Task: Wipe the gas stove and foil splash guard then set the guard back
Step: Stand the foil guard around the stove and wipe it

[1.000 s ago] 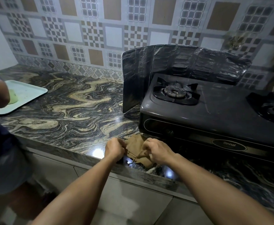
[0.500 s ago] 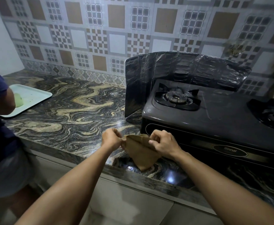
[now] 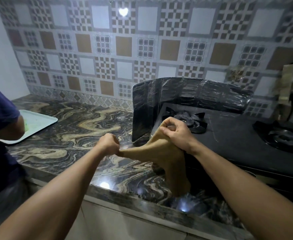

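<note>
A marbled table (image 3: pixel 69 129) is seen running along a patterned tiled wall (image 3: pixel 142 49). On its right part a dark gas stove (image 3: pixel 232 139) is set, with one burner (image 3: pixel 189 118) at the back left and a second burner (image 3: pixel 284 137) at the far right. A foil splash guard (image 3: pixel 185 92) is stood upright around the stove's back and left side, touching the table. A pale tray (image 3: pixel 36 123) is placed at the table's left end, beside a second person's arm (image 3: pixel 8 129). A tan cloth (image 3: pixel 161 153) is held stretched above the table's front edge, just in front of the stove's left corner. One corner is pinched in the closed grip of the left hand (image 3: pixel 108 144); the upper edge is gripped by the curled fingers of the right hand (image 3: pixel 175 132).
</note>
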